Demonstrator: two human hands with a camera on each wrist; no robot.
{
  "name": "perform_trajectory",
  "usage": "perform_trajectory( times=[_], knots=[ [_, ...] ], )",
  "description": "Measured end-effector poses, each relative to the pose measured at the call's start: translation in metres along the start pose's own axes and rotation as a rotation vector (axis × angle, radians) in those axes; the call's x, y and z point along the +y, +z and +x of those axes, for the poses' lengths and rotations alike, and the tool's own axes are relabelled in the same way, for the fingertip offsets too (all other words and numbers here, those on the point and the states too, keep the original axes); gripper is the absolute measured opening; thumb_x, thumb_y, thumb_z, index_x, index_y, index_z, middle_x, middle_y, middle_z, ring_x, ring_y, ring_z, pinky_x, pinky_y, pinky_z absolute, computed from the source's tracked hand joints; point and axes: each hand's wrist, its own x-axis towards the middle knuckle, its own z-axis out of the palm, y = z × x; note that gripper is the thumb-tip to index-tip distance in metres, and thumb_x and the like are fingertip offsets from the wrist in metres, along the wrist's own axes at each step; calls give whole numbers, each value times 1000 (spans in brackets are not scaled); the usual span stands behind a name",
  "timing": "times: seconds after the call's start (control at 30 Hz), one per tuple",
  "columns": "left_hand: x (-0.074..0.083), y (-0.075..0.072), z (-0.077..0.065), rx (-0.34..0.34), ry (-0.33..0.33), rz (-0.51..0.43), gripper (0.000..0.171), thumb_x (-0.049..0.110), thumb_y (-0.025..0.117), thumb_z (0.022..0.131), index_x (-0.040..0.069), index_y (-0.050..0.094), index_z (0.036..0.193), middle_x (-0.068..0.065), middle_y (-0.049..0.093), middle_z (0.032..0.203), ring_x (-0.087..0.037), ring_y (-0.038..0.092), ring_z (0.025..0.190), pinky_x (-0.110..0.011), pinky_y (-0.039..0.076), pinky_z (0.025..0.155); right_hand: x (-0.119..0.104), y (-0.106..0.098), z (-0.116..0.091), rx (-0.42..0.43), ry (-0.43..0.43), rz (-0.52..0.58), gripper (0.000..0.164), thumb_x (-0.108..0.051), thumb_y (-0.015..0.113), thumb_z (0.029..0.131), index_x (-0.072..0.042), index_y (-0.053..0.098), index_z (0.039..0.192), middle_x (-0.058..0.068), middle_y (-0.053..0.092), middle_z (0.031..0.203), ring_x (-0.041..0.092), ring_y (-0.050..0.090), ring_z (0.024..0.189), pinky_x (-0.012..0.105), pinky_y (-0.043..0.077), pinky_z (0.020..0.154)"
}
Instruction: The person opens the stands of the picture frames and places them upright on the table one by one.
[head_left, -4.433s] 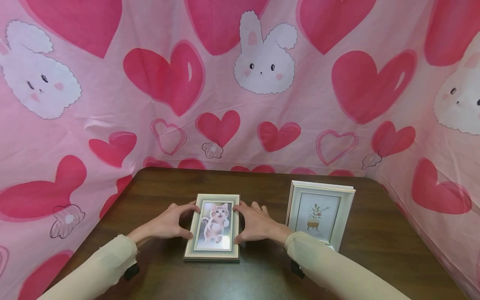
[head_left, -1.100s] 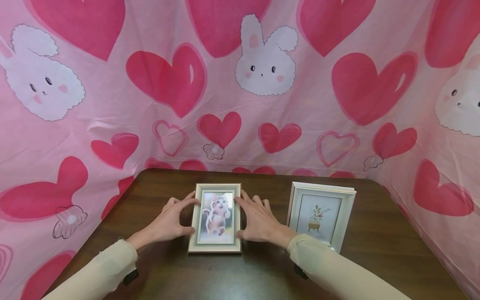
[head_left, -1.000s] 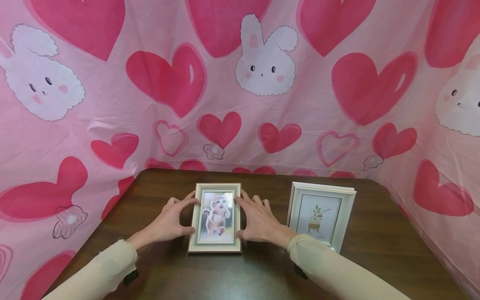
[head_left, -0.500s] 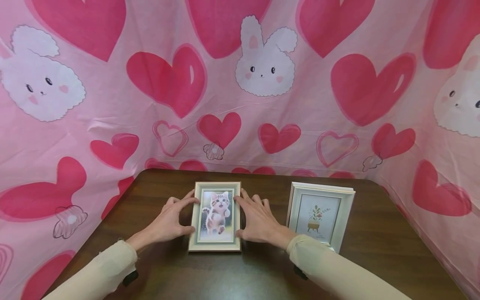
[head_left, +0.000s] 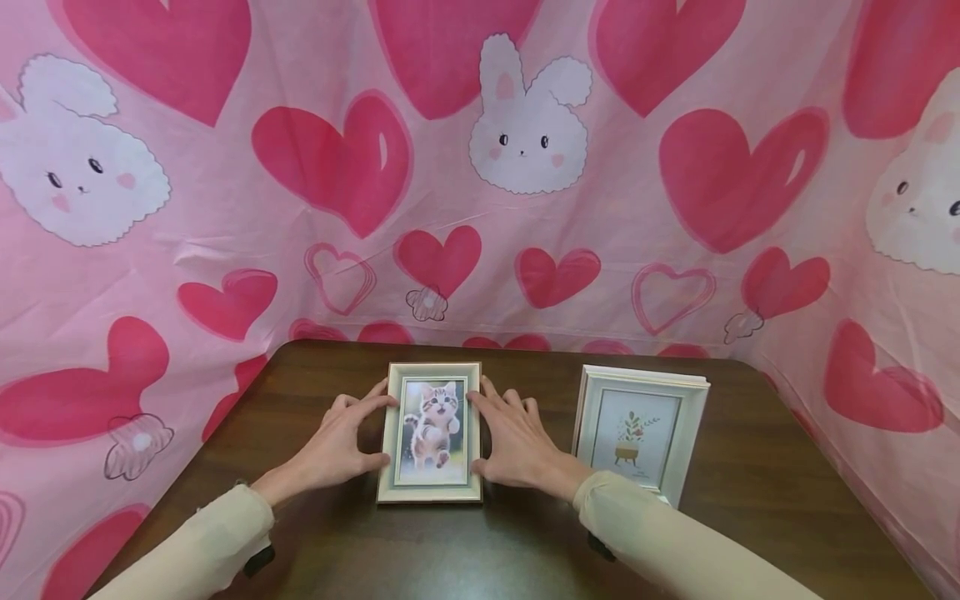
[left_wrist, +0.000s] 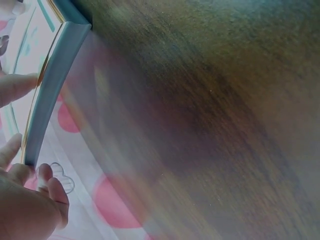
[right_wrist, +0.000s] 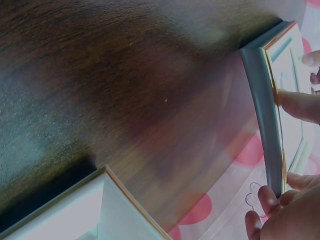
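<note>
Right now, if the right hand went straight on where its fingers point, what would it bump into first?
Most likely the cream-coloured rectangular frame with the kitten picture: the right hand is touching its right side, so there's no gap to cross. How far the fingers reach behind it is unclear.

"What is the right hand [right_wrist: 295, 215] doing?"
"Gripping a picture frame [right_wrist: 262, 115]; its thumb [right_wrist: 302, 106] rests on the front edge, the other fingers [right_wrist: 269, 200] curl at one end."
"And around those fingers?"
"Well to their left, a second frame's corner [right_wrist: 82, 212]; nearer, pink heart-patterned cloth [right_wrist: 227, 212]; above both, brown wooden tabletop [right_wrist: 125, 75]."
</note>
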Motion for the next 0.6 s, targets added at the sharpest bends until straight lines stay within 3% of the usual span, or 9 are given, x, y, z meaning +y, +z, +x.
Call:
perform_trajectory(
  times=[0.6],
  knots=[
    [2,5,-1,65,37,43,80,17,96,72,18,60,144,-7,32,170,-28,43,107,-44,39,85,-1,1,0,39,-10,-17,106,-44,92,72,-16,42,161,13,23,173,25,44,116,46,33,96]
  ],
)
